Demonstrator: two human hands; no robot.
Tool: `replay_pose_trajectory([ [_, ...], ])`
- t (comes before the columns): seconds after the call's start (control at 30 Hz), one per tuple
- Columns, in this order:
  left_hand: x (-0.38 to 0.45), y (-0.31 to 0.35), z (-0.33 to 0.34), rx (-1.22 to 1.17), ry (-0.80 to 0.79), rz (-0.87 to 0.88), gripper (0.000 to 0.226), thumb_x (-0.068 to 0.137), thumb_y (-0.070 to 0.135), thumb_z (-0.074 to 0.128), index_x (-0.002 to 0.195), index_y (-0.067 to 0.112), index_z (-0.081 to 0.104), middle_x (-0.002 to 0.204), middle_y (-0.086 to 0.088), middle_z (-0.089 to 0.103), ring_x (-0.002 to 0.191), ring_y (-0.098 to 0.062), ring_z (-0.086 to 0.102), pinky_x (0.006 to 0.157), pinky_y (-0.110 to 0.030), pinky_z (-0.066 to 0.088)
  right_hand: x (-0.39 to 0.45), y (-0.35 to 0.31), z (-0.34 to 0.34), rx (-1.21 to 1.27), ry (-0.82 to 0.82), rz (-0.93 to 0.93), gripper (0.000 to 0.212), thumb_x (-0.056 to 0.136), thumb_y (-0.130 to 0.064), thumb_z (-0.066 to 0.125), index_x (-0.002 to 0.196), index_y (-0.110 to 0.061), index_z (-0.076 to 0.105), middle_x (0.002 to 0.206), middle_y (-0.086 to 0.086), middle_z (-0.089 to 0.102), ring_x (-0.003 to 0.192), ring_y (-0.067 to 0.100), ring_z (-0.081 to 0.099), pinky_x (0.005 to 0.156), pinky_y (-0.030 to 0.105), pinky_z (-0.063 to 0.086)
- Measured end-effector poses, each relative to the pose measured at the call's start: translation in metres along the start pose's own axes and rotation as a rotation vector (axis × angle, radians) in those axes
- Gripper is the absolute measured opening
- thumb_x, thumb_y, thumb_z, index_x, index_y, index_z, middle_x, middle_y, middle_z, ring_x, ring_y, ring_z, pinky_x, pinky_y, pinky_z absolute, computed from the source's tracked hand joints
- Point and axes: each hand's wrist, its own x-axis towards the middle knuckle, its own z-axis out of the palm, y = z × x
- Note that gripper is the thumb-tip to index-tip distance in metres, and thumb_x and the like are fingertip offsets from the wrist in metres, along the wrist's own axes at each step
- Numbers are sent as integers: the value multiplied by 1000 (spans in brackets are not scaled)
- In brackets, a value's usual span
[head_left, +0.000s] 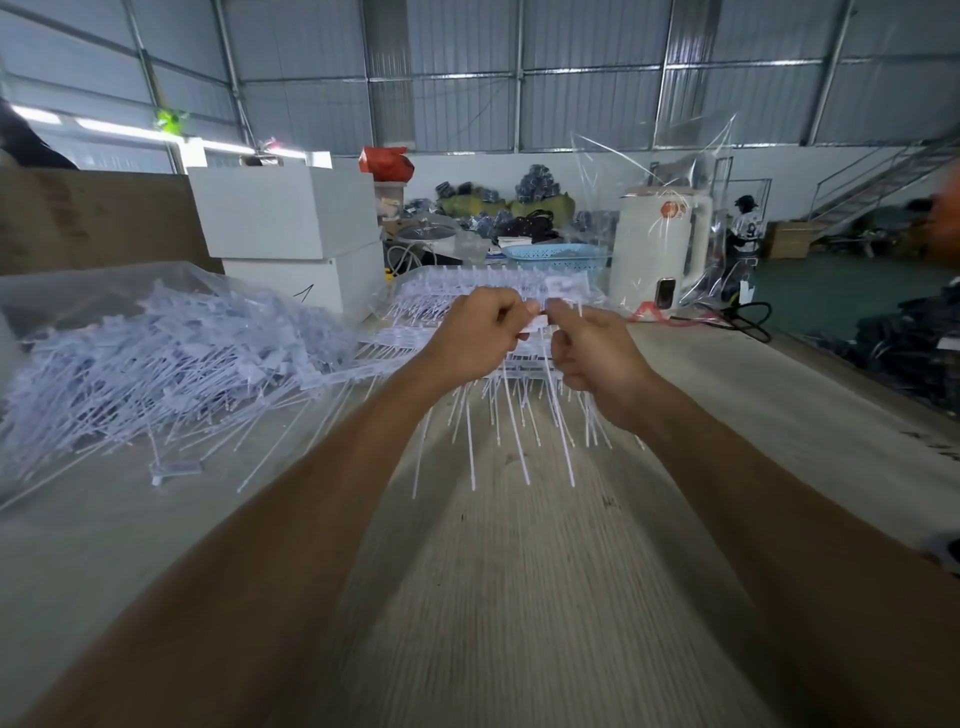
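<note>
A tie strip is pinched by left hand and right hand; a loose pile is judged done, stacked strips left.

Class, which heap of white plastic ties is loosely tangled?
The large heap at the left, on clear plastic; the stack in the middle lies in neat rows.

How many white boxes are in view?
2. The upper white box sits on the lower white box, stacked at the left behind the heap of plastic ties. Others may be hidden behind.
</note>
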Motion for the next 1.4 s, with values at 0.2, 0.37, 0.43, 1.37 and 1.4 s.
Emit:
replay_pose_trajectory([
  [0.2, 1, -2, 2, -112, 46, -58, 26, 104, 28, 52, 82, 16, 54, 60, 0, 62, 44, 3, 53, 50, -21, 39, -4, 0, 0, -106, -115, 40, 35, 100, -44, 58, 90, -11, 65, 48, -9, 35, 43, 9, 25, 41, 21, 20],
  [0.37, -1, -8, -1, -19, 27, -61, 21, 105, 31, 49, 94, 15, 57, 63, 4, 62, 44, 4, 52, 47, -21, 38, 0, 6, -3, -73, -81, 61, 28, 102, -32, 55, 92, -7, 64, 55, -5, 35, 42, 9, 25, 39, 21, 20],
  [0.43, -2, -15, -5, 15, 21, -102, 31, 106, 34, 46, 86, 16, 62, 71, 7, 65, 48, 7, 55, 52, -20, 42, 4, 6, -6, -24, -43, 64, 28, 102, -31, 56, 91, -7, 64, 57, -4, 36, 41, 8, 26, 38, 20, 20],
  [1.37, -2, -20, -23, -277, -107, -333, 44, 103, 33, 54, 63, 18, 41, 51, 7, 40, 37, 1, 43, 58, -27, 34, -1, 4, -9, -490, -103, -417, 19, 98, -15, 64, 84, -4, 58, 70, 4, 63, 65, 13, 58, 70, 30, 47],
  [1.4, -2, -21, -24, -260, -107, -339, 41, 103, 34, 54, 66, 17, 45, 53, 6, 42, 38, 2, 44, 59, -27, 35, 0, 4, -9, -538, -102, -432, 20, 98, -17, 64, 85, -3, 58, 71, 4, 62, 66, 14, 58, 70, 31, 47],
])
